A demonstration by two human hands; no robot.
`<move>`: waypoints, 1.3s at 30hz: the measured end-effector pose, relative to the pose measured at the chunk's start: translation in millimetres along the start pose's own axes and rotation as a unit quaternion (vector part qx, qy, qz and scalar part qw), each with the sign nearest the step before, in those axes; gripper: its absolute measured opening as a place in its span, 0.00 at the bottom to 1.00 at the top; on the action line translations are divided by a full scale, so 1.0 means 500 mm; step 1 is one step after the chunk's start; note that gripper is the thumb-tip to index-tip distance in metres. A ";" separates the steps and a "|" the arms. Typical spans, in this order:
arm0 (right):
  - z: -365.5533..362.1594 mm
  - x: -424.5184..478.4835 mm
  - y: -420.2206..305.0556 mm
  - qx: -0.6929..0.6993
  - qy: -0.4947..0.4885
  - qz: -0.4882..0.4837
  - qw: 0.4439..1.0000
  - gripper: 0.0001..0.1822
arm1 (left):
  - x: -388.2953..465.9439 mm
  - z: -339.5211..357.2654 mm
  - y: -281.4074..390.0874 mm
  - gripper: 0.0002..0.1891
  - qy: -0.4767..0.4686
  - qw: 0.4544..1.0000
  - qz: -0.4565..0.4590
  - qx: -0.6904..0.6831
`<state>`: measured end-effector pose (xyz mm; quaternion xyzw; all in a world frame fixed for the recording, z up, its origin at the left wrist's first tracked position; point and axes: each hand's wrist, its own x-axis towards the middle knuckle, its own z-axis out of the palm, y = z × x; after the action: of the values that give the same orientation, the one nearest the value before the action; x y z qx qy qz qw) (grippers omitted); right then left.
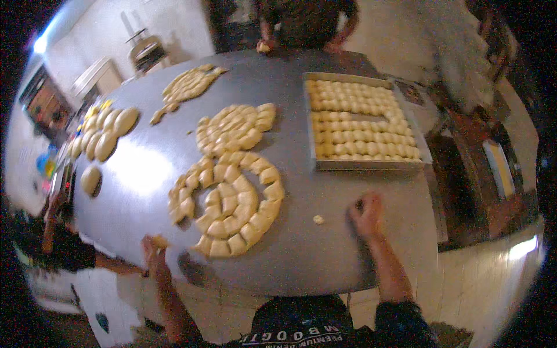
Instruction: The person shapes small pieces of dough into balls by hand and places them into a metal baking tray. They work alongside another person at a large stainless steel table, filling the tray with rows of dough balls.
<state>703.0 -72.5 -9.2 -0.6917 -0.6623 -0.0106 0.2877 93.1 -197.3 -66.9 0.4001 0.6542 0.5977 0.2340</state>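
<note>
My left hand point(152, 256) is at the near left edge of the steel table, its fingers around a small piece of dough point(161, 240). Over the tabletop at the right, my right hand point(367, 215) is curled with the palm down; whether dough lies under it is hidden. A small dough scrap point(319, 219) lies to its left. Between my hands, cut dough pieces point(241, 202) form a loose spiral. Beyond the right hand stands a rectangular metal tray point(370, 165) with rows of round dough balls point(361, 135) and a gap in one row.
More cut dough point(235, 128) lies behind the spiral, with another cluster point(189, 85) farther back. Larger dough lumps point(106, 130) and a single one point(90, 180) sit at the left. Across the steel table point(278, 82), another person's hand point(265, 45) holds dough. Someone's arm reaches in at the left.
</note>
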 end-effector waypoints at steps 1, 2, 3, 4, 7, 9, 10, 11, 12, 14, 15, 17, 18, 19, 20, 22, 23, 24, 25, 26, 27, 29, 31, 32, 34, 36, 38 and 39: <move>-0.001 -0.022 0.022 0.024 -0.045 -0.026 0.998 0.12 | 0.004 0.005 0.024 0.16 0.054 0.994 -0.036 -0.090; -0.019 -0.042 0.053 0.046 -0.081 -0.053 0.994 0.13 | 0.013 0.026 0.055 0.18 0.108 0.974 -0.060 -0.188; -0.040 -0.057 0.088 0.061 -0.118 -0.068 0.989 0.14 | -0.006 0.080 0.152 0.20 0.184 0.917 -0.152 -0.319; -0.048 -0.031 0.106 0.034 -0.073 -0.026 0.996 0.14 | -0.028 0.098 0.180 0.18 0.076 0.996 0.025 -0.039; -0.049 0.031 0.145 -0.046 -0.033 0.019 0.998 0.14 | -0.011 0.177 0.186 0.14 0.017 0.992 0.098 0.080; -0.038 -0.012 0.123 -0.076 -0.098 -0.043 0.991 0.14 | -0.015 0.235 0.203 0.14 -0.008 0.998 0.054 0.015; -0.058 -0.015 0.124 -0.031 -0.090 -0.051 0.994 0.13 | -0.022 0.234 0.218 0.15 -0.014 1.000 0.017 -0.017; -0.098 -0.027 0.121 0.012 -0.088 -0.061 0.994 0.13 | -0.034 0.226 0.228 0.16 -0.018 0.998 -0.025 -0.048; -0.125 -0.025 0.126 0.054 -0.082 -0.069 0.993 0.12 | -0.042 0.232 0.242 0.23 0.033 0.985 -0.087 -0.149; -0.151 0.056 0.152 0.167 -0.146 0.006 0.975 0.13 | -0.080 0.285 0.292 0.25 -0.020 0.985 -0.090 -0.143; -0.149 0.109 0.161 0.228 -0.182 0.045 0.956 0.14 | -0.100 0.304 0.309 0.27 -0.043 0.986 -0.091 -0.133; -0.127 0.249 0.138 0.378 -0.087 0.111 0.915 0.14 | -0.130 0.336 0.301 0.25 -0.033 0.974 -0.143 -0.173; -0.119 0.327 0.109 0.418 -0.052 0.111 0.900 0.17 | -0.150 0.349 0.305 0.24 -0.025 0.962 -0.178 -0.204; -0.093 0.396 0.096 0.484 0.054 0.056 0.871 0.19 | -0.165 0.367 0.309 0.23 -0.026 0.948 -0.211 -0.238; -0.068 0.456 0.065 0.490 0.120 0.032 0.863 0.19 | -0.177 0.380 0.315 0.22 -0.033 0.952 -0.209 -0.221; 0.001 0.552 0.069 0.373 0.230 -0.001 0.899 0.18 | -0.199 0.410 0.323 0.20 -0.053 0.958 -0.203 -0.194; 0.066 0.584 0.106 0.243 0.272 -0.006 0.931 0.17 | -0.205 0.432 0.330 0.19 -0.040 0.963 -0.206 -0.171; 0.121 0.587 0.123 0.163 0.159 0.004 0.974 0.17 | -0.215 0.438 0.335 0.18 -0.016 0.967 -0.212 -0.140; 0.141 0.582 0.127 0.077 0.045 0.012 0.996 0.17 | -0.216 0.437 0.338 0.18 0.005 0.970 -0.218 -0.110; 0.157 0.572 0.135 0.069 0.033 0.006 0.997 0.17 | -0.212 0.432 0.341 0.19 0.007 0.965 -0.229 -0.125; 0.160 0.562 0.125 0.065 0.021 -0.002 0.998 0.17 | -0.211 0.428 0.343 0.20 0.012 0.960 -0.241 -0.142; 0.082 0.492 0.022 0.216 0.190 -0.059 0.956 0.16 | -0.221 0.420 0.341 0.21 0.029 0.945 -0.269 -0.184; -0.016 0.356 -0.098 0.406 -0.080 -0.045 0.909 0.18 | -0.230 0.441 0.298 0.23 -0.144 0.983 -0.114 -0.007; -0.043 0.260 -0.141 0.404 -0.178 -0.056 0.896 0.19 | -0.237 0.455 0.290 0.23 -0.229 0.971 -0.068 0.026; -0.087 0.099 -0.162 0.318 -0.157 -0.248 0.901 0.20 | -0.264 0.595 0.382 0.23 -0.428 0.880 -0.158 -0.133; -0.067 -0.023 -0.176 0.367 -0.252 -0.212 0.870 0.19 | -0.259 0.581 0.437 0.20 -0.520 0.812 -0.219 -0.148; -0.144 -0.054 -0.163 0.396 -0.441 -0.009 0.806 0.17 | -0.258 0.495 0.455 0.16 -0.542 0.796 -0.260 -0.062; -0.135 -0.109 -0.103 0.357 -0.337 -0.033 0.871 0.15 | -0.249 0.464 0.431 0.13 -0.505 0.853 -0.121 0.056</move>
<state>673.7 -152.4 45.4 -0.4817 -0.7000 0.4505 0.2738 398.7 -166.6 79.5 0.5772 0.5217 0.2424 0.5796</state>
